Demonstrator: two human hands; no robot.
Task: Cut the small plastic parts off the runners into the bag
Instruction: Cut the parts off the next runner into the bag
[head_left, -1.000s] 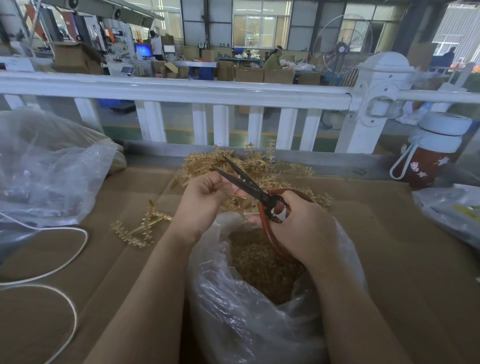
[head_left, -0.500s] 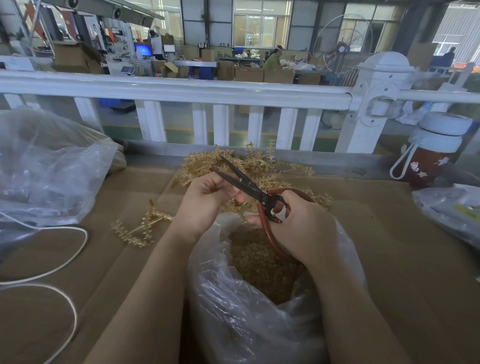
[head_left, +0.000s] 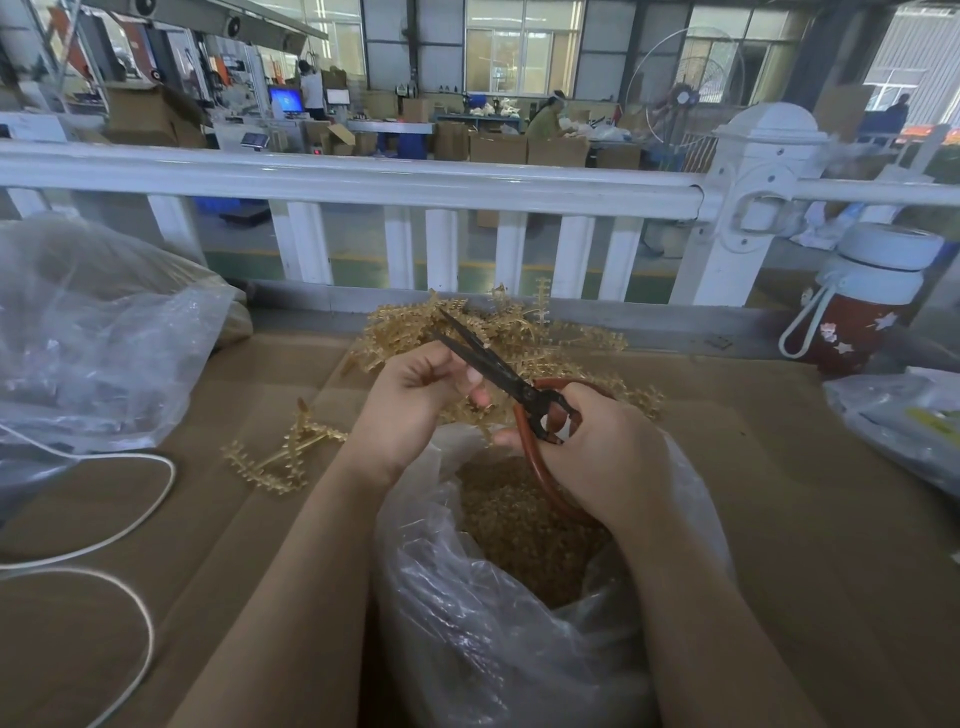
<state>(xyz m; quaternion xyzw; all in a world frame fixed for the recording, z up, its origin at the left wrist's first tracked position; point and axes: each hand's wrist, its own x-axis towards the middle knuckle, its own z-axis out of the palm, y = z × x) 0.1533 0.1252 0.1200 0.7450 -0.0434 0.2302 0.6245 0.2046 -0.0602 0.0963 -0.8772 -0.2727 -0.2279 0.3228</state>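
1. Two hands work over the near middle of the bench, both clamped on something, close together above the mouth of the bag.
2. Bag: clear plastic, open, standing at the bench's near edge between your forearms. Cut parts, small and amber, already fill its lower part.
3. Right hand: fingers curled through the red handles of the scissors. Blades are parted, tips pointing away from you and to the left, toward the far edge.
4. Left hand: fingers curled, pinching something just beside the blades. Most likely a runner piece, but your fingers hide it, so what it holds cannot be told for certain.
5. Key relation: the pinched piece lies left of the scissors, at the blades' near half, directly above the bag. The blades' long axis runs from your right hand up and leftward. A closing cut here should drop parts straight into the bag, judging by that alignment.
6. Loose runner: amber, comb-like, lying flat left of the bag; your left hand is the nearer one.
7. Runner pile: tangled amber stock beyond both hands, by the far edge. Much remains uncut.
8. White cord: looped at the near left corner.
9. Second plastic bag: far left corner.
10. Bottle: red with white lid, far right corner.
11. White railing: behind the far edge.
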